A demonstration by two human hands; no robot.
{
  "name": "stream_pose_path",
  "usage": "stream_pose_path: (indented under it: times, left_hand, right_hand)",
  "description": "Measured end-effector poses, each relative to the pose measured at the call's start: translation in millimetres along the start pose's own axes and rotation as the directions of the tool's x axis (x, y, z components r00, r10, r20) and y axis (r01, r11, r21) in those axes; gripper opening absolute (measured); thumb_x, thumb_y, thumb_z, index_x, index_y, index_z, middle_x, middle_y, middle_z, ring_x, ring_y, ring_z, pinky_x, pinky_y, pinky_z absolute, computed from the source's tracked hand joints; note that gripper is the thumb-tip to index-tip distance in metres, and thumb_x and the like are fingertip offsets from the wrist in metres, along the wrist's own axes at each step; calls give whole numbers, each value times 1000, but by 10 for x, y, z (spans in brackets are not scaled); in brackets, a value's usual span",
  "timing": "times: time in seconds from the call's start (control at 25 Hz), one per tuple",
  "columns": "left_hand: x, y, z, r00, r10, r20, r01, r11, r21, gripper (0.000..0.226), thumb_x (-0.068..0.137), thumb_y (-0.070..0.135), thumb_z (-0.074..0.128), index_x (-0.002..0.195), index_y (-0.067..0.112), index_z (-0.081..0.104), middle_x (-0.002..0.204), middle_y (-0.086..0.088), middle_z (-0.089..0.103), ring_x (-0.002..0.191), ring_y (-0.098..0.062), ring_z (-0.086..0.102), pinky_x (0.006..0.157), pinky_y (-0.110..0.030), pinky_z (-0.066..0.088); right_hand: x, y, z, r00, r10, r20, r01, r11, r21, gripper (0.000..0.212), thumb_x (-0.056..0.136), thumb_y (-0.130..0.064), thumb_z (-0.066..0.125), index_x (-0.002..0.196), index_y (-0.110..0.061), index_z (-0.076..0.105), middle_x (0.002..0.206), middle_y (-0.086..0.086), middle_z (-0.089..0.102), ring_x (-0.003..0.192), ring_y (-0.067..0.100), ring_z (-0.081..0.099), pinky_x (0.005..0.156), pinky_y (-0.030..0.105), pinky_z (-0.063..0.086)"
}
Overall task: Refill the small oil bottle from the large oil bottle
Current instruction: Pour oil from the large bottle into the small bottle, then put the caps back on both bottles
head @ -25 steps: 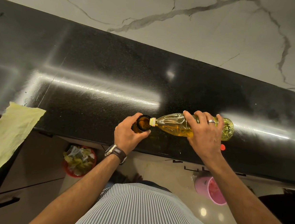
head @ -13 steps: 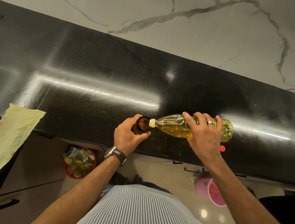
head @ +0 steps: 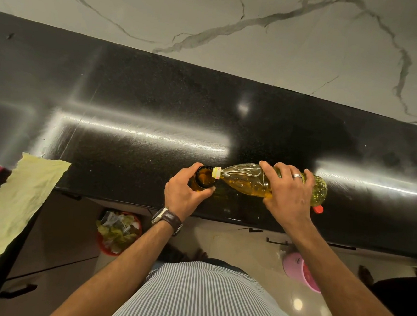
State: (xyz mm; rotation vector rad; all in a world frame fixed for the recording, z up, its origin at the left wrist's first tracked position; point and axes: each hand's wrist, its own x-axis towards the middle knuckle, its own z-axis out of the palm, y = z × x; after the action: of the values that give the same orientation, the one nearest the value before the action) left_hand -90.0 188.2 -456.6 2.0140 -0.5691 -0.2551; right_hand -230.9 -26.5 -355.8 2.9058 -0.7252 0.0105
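Two hands on this pour: left hand (head: 186, 193) wraps the small oil bottle (head: 203, 178) near the black counter (head: 131, 116) edge, right hand (head: 288, 191) grips the tipped large oil bottle (head: 245, 180) mid-body. Thin plastic probably flexes and gets slick, so hold it gently.

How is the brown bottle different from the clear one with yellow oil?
The small brown bottle stands upright; the large clear bottle lies tipped sideways. The small one is dark glass-like, the large one see-through. The left hand grips the small one, the right hand the large. Both are uncapped.
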Motion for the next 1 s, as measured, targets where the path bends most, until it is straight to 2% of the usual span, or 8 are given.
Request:
stream_pose_path:
  times: [0.12,0.32,0.56,0.64,0.72,0.84,1.0]
  left_hand:
    - [4,14,-9,1000,-5,11,5,1000,7,65,77,50,85,134,27,63,117,6,71,108,-10,65,92,-36,60]
    - [5,52,-42,999,-22,28,22,1000,14,65,72,63,75,129,34,64,115,11,71,106,-8,65,93,-38,60]
    - [-1,100,-45,998,-53,40,53,999,2,63,68,61,79,125,45,60,110,19,70,104,-8,67,91,-36,59]
    - [15,96,-48,996,-74,52,75,997,-10,58,68,54,85,121,42,64,109,19,72,104,-8,68,92,-34,59]
    - [21,83,-49,994,-86,71,88,996,-19,55,70,45,90,120,38,69,108,16,75,104,-5,69,93,-31,58]
    - [19,118,-55,993,-104,61,106,994,-39,57,69,37,94,121,37,70,106,17,76,102,3,69,91,-15,54]
    - [10,143,-54,986,-150,73,154,987,-46,66,70,29,95,130,29,69,111,14,76,107,-2,69,98,-24,53]
  right_hand:
    - [-32,-57,29,996,50,70,-52,998,41,96,68,-31,93,150,-33,43,138,5,59,131,30,54,113,63,35]
    - [-99,-148,123,988,87,125,-102,987,124,103,64,-37,94,150,-36,38,138,2,59,131,29,55,113,62,36]
    - [-185,-221,269,972,151,182,-200,936,289,105,61,-45,93,146,-41,33,134,-3,59,125,25,57,107,56,43]
    - [-214,-226,315,961,175,214,-244,901,360,105,60,-48,92,146,-42,31,132,-4,59,123,24,58,105,54,46]
    - [-233,-237,349,950,191,247,-286,847,448,105,58,-51,92,144,-44,31,128,-6,60,118,22,60,100,52,50]
    - [-228,-203,359,939,222,264,-340,725,599,101,54,-52,88,138,-47,34,119,-9,61,110,19,63,94,49,54]
    - [-223,-109,381,942,249,224,-324,512,796,98,52,-52,89,136,-50,38,113,-19,60,107,12,63,95,43,55]
